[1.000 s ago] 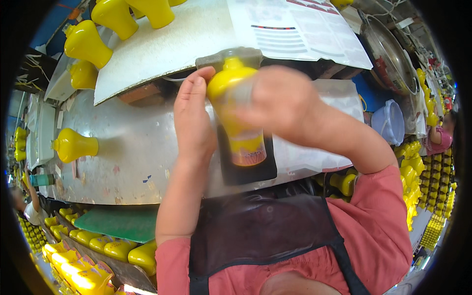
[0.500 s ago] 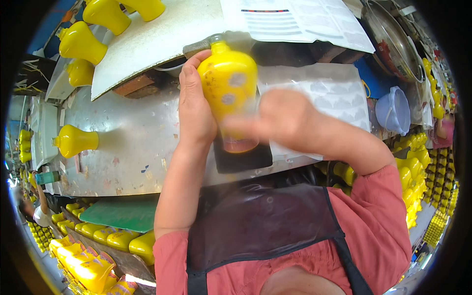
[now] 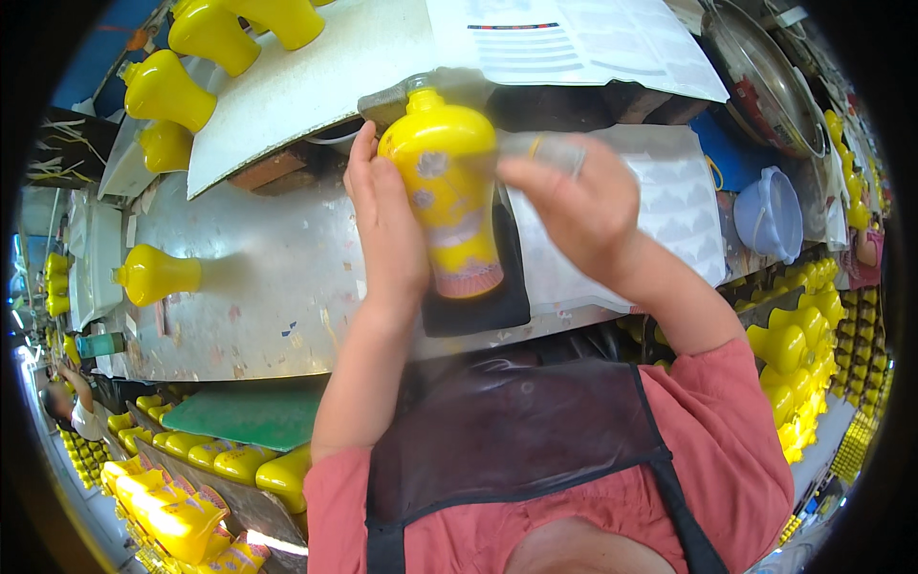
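Left hand rests half-open against a yellow bottle; right hand grips a blurred object.

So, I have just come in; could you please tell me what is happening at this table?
Someone in a dark apron is handling a yellow bottle over a black pad, its neck pointing away from them. The left hand lies along its left side; the right hand, blurred, is at its right, and what it grips is unclear. The bottle bears greyish flower patterns and a pink base. A plain yellow bottle lies farther left.
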